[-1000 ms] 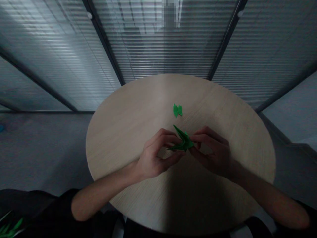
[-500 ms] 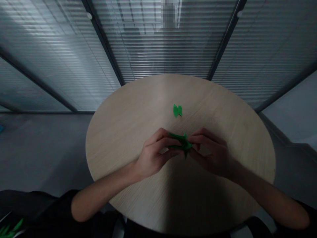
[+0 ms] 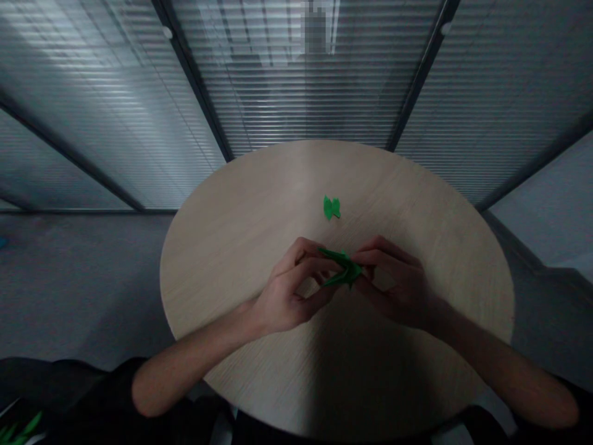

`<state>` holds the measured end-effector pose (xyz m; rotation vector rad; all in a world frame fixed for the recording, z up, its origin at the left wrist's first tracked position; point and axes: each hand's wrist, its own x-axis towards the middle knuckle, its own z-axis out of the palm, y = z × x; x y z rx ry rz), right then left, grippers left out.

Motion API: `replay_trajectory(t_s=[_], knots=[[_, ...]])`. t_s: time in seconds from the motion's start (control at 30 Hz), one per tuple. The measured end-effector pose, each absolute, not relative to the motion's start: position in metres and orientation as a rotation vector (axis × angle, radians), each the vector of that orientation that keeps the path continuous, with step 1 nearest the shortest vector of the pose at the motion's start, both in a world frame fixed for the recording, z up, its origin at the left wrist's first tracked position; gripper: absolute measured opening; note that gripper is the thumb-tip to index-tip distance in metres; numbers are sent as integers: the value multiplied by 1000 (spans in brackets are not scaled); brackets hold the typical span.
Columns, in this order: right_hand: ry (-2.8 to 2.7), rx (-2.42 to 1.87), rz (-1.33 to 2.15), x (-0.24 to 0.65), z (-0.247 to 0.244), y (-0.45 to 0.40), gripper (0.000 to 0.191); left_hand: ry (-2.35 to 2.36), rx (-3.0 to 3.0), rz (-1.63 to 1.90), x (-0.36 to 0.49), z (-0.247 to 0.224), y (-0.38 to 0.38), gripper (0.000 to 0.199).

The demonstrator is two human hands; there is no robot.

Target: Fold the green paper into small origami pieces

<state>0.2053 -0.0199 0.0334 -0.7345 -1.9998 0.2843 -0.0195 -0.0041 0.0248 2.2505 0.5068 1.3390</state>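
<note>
Between my two hands, above the middle of the round table (image 3: 222,247), is a green piece of folded paper (image 3: 347,272) with pointed flaps spread toward the left. My left hand (image 3: 296,290) holds its left side, the fingers bent around the flaps and one finger reaching in between them. My right hand (image 3: 393,281) pinches the right end of the paper between thumb and fingers. Beyond the hands a small green folded paper butterfly (image 3: 332,207) lies on the table.
Glass partitions with blinds (image 3: 306,105) and dark frames stand behind the table's far edge. Green leaves (image 3: 21,429) show at the bottom left corner. Grey floor (image 3: 92,278) surrounds the table.
The folded paper has turned a little in my hands, its lower flap now showing more. My left fingers have shifted slightly, and the butterfly lies where it was.
</note>
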Motion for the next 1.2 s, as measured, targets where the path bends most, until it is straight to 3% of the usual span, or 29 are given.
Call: replay_trajectory(t_s=[0.33, 0.5, 0.77, 1.03, 1.2], knots=[[-1802, -787, 902, 206, 31, -20, 9, 590, 2130, 1389, -18, 25, -6, 38], [-1751, -724, 1205, 209, 28, -16, 8, 675, 2320, 1352, -20, 23, -2, 24], [-1759, -714, 1301, 208, 25, -13, 12, 652, 2114, 1245, -18, 25, -2, 21], [-1636, -859, 1145, 203, 20, -18, 19, 850, 1746, 1158, -13, 19, -2, 19], [-1621, -854, 1221, 203, 24, -18, 34, 961, 1619, 1138, -10, 23, -2, 20]])
